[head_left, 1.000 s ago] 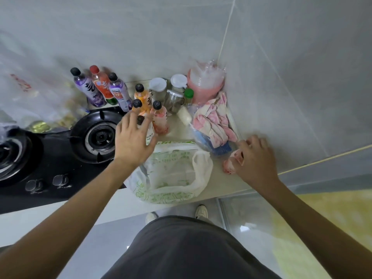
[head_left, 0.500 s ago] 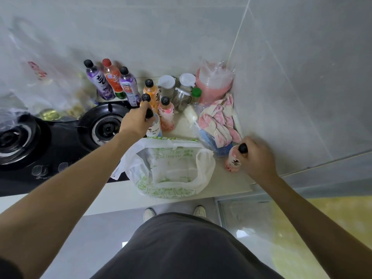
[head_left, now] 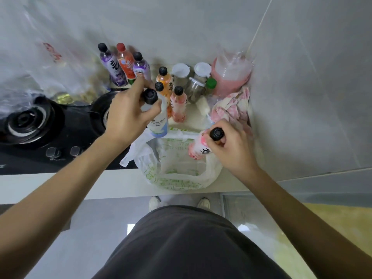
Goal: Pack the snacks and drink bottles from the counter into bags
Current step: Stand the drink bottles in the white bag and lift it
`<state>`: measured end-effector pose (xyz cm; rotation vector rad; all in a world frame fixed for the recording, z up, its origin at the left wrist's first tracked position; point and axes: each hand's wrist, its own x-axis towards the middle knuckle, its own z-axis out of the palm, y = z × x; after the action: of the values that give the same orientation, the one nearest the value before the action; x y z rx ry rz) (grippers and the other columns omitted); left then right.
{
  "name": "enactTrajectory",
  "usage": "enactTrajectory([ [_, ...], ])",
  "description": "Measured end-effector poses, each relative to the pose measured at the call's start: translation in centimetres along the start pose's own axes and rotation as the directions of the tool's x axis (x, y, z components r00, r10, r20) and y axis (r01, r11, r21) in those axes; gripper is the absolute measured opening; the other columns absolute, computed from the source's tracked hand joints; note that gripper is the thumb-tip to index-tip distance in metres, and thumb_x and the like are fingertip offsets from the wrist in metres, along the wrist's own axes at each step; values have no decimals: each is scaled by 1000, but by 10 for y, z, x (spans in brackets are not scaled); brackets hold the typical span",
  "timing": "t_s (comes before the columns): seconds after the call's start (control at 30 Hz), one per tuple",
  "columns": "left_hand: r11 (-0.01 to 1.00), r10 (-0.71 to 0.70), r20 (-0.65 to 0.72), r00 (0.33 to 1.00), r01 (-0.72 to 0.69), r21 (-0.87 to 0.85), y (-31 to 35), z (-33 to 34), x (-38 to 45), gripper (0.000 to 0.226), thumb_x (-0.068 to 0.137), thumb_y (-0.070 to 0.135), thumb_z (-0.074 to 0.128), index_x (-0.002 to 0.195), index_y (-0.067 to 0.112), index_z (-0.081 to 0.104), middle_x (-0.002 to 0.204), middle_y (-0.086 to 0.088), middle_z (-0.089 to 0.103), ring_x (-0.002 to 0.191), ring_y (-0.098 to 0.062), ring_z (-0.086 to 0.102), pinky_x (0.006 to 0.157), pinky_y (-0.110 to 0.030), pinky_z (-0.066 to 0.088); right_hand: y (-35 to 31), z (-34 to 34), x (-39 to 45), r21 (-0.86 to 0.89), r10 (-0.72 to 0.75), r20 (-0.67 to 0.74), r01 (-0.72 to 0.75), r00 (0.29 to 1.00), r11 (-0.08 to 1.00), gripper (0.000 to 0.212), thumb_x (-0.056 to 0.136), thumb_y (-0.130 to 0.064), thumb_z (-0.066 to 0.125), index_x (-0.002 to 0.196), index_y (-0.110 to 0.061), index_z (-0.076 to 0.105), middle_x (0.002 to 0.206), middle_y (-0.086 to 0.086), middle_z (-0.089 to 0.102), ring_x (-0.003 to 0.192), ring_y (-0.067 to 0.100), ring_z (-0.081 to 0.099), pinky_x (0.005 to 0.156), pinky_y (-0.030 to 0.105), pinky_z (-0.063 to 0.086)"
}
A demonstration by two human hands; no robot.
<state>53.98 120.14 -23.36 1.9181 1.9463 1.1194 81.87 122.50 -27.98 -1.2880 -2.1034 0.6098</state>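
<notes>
Both bottles lifted: left hand (head_left: 128,115) grips white bottle (head_left: 159,125), right hand (head_left: 231,146) pink bottle (head_left: 198,148), over bag (head_left: 181,178).

Grey tiled walls (head_left: 302,77); black stove (head_left: 40,137); white counter (head_left: 60,184)

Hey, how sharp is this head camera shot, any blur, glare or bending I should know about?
Head view: soft, even light, no hard glare. Wide-angle bending curves the white counter edge and the wall. The clear plastic sheet at far left is smeared. The left hand on the white-and-blue bottle and the right hand on the pink bottle read clearly.
</notes>
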Motion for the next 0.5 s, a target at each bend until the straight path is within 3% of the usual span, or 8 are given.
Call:
enactTrajectory([
  [0.23, 998, -50, 167, 985, 56, -33, 2, 36, -56, 24, 89, 25, 72, 104, 17, 56, 57, 0, 47, 52, -19, 43, 53, -41, 42, 22, 49, -17, -87, 26, 210, -8, 977, 996, 21, 91, -37, 68, 90, -20, 56, 83, -8, 62, 73, 18, 59, 62, 38, 50],
  [0.5, 991, -119, 310, 943, 132, -22, -7, 82, -91, 24, 87, 30, 70, 100, 20, 53, 69, 2, 55, 63, -19, 50, 56, -47, 48, 43, 55, -23, -166, 14, 254, 29, 967, 986, 24, 93, -35, 67, 91, -17, 51, 84, -4, 61, 70, 24, 60, 57, 38, 47],
])
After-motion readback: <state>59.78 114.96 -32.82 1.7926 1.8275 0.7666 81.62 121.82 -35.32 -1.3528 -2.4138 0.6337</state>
